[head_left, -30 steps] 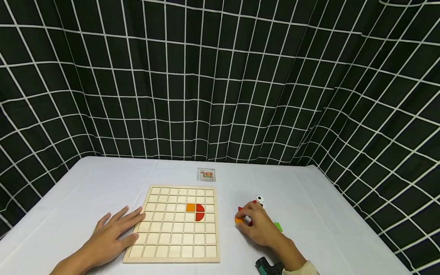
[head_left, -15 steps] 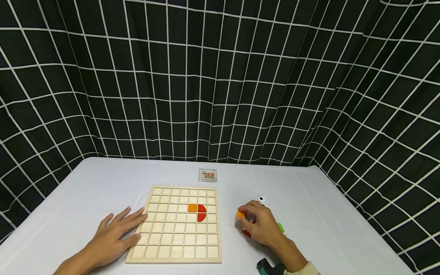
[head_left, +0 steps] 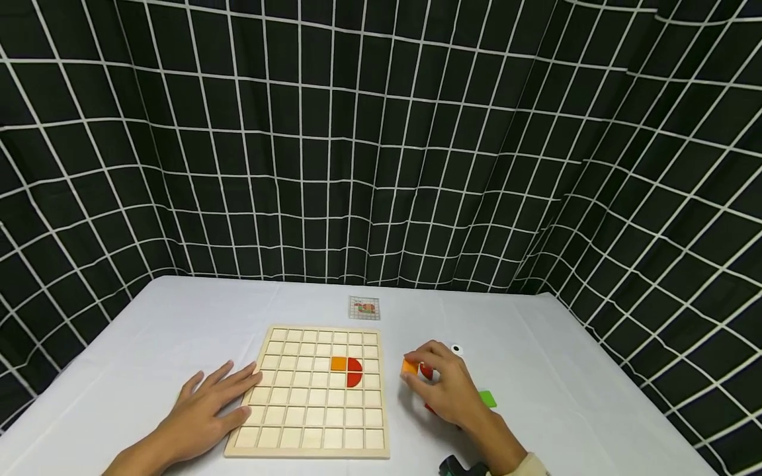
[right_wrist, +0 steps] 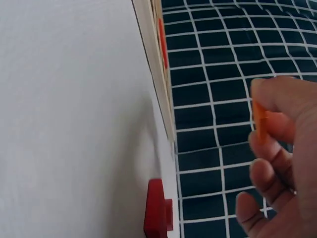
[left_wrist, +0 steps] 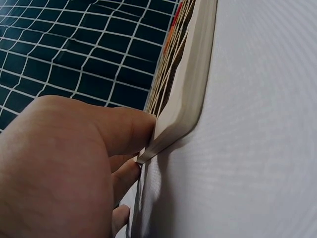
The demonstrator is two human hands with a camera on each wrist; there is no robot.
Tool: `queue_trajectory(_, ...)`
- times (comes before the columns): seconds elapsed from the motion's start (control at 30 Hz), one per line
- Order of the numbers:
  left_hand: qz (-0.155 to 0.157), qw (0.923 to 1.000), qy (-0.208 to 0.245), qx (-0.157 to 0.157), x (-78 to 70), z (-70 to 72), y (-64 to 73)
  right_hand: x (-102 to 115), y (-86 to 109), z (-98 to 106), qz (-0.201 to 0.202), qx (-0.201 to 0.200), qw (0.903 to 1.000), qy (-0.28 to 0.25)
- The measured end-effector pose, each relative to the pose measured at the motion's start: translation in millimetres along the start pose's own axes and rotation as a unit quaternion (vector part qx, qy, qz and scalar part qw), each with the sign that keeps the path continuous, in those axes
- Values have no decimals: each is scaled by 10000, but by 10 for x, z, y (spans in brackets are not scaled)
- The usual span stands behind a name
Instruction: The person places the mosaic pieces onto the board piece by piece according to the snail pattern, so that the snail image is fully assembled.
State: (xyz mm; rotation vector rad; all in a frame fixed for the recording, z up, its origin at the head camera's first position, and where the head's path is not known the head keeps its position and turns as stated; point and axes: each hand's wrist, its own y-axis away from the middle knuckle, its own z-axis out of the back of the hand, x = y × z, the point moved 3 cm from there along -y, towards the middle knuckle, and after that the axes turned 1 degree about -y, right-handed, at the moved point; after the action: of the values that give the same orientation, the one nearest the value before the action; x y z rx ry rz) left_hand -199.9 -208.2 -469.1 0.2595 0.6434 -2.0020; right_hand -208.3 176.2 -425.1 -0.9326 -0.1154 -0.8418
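Orange piece (head_left: 409,367) pinched in the right hand (head_left: 445,385), beside the wooden board (head_left: 309,453)

From where I stand, taking the person's seat as six o'clock, the right hand is at three o'clock of the board, its thumb and fingers pinching the orange piece, raised off the surface (head_left: 524,344). The piece is near the board but apart from it.

The left hand (head_left: 205,411) lies at the board's eight o'clock edge, fingers straight and spread, thumb and fingertips touching the rim.

On the board, toward one o'clock of its middle, an orange square (head_left: 338,364) fills one cell. Two red quarter-rounds (head_left: 354,365) sit at its three and four o'clock, together making a half-round with its curve facing three.

A red piece (head_left: 426,371) shows through the gap between right thumb and fingers; I can't tell whether the hand touches it. Another red bit (head_left: 430,408) peeks out at the hand's seven o'clock. A white eye piece (head_left: 456,349) lies at its one o'clock, a green piece (head_left: 488,398) at its four.

A small picture card (head_left: 364,308) lies at the board's one o'clock, short of the black checked curtain (head_left: 369,165).
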Motion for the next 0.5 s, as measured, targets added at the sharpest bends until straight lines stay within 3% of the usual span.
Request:
queue_trajectory(0.13,40,10000,21,31,-7,-13,-4,73,-48,-17,-11,37,10000,-11)
queue_trajectory(0.37,41,10000,41,30,-8,-17,-6,220,-182,-76,339,-34,9990,-292)
queue_trajectory(0.5,25,10000,31,-4,-12,-8,-1,293,-266,-150,280,30,9984,-489)
